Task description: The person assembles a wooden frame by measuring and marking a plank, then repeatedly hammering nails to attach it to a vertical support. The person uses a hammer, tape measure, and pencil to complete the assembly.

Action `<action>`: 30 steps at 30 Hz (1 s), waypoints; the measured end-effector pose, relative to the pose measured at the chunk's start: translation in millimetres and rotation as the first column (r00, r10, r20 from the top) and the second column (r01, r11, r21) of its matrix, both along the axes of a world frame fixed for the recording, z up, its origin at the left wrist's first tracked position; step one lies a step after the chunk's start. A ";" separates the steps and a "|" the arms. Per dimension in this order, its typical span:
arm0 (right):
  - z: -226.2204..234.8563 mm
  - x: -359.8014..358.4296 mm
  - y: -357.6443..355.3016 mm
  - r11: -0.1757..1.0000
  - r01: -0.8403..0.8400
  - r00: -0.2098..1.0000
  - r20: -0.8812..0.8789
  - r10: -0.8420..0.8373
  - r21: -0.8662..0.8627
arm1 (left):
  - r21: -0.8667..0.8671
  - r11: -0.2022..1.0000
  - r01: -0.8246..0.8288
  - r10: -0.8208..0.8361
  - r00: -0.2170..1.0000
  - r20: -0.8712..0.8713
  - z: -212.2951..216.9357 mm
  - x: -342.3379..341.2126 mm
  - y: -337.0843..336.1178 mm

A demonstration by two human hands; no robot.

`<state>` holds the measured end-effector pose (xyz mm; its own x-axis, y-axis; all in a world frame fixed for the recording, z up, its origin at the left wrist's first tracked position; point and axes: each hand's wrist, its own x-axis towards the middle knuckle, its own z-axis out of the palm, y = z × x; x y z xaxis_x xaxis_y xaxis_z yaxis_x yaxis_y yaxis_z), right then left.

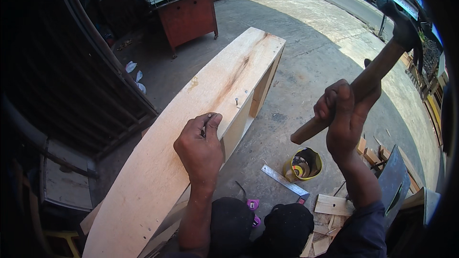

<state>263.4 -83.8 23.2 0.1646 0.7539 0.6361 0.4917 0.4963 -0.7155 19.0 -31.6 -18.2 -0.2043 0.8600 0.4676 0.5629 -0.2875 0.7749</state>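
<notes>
A long pale wooden box (pixel 158 148) with a brown grain streak runs from the lower left toward the far middle. On its top board, near the right edge, my left hand (pixel 201 141) pinches a nail (pixel 209 115) whose head shows between thumb and fingers. Just beyond that hand, another nail (pixel 236 101) stands partly out of the wood. My right hand (pixel 346 110) is closed round the wooden handle of a claw hammer (pixel 377 64), raised to the right of the box. The hammer's dark head is up and away from the nails.
On the ground stand a yellow tin (pixel 302 164), a try square (pixel 285 183) and a purple tape measure (pixel 253 204). Wood offcuts (pixel 333 205) lie at the lower right beside a dark panel (pixel 393 186). A red cart (pixel 187 19) stands beyond the box, and a dark shutter (pixel 62 67) is at left.
</notes>
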 end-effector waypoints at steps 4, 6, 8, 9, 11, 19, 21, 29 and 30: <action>-1.3 -3.2 -1.3 0.936 0.119 0.786 0.608 0.115 -0.331 | 0.022 0.999 0.025 -0.025 1.000 -0.003 -0.3 -1.0 -1.1; 1.6 -2.2 -2.2 0.988 0.152 0.882 0.454 -0.126 -0.021 | 0.004 1.000 0.009 -0.009 1.000 -0.021 -0.3 -0.4 -0.1; -4.0 -3.3 -0.9 0.999 0.040 0.998 -0.056 -0.042 -0.028 | 0.036 0.999 0.015 -0.015 1.000 -0.014 -0.2 0.3 1.6; -6.1 -4.3 -0.4 0.995 0.053 0.999 -0.004 -0.053 -0.090 | 0.001 1.000 -0.006 0.006 1.000 -0.018 0.1 0.0 1.1; -3.7 -3.8 -1.9 0.816 0.211 0.674 0.685 0.278 -0.538 | 0.017 1.000 0.021 -0.021 1.000 0.010 -1.1 0.0 0.5; -10.7 -8.0 0.4 0.838 0.250 0.620 0.745 0.246 -0.485 | 0.048 0.999 0.011 -0.010 1.000 -0.022 -7.0 -0.2 4.1; -21.6 -6.3 0.9 0.917 0.115 0.769 0.619 0.161 -0.382 | 0.027 1.000 0.013 -0.013 1.000 -0.022 -7.7 -0.7 4.5; -30.6 -1.2 -1.0 0.846 0.265 0.739 0.661 0.131 -0.463 | 0.020 1.000 0.018 -0.018 1.000 -0.020 -4.4 1.1 5.4; -32.2 -3.5 -0.6 0.896 0.153 0.844 0.527 0.102 -0.418 | 0.025 1.000 0.010 -0.009 0.999 -0.030 -4.4 2.3 6.3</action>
<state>259.9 -84.3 -9.0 -0.0731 0.9674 0.2425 0.8586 0.1848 -0.4782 21.3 -25.3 -22.6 -0.1813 0.8498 0.4950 0.5831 -0.3125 0.7499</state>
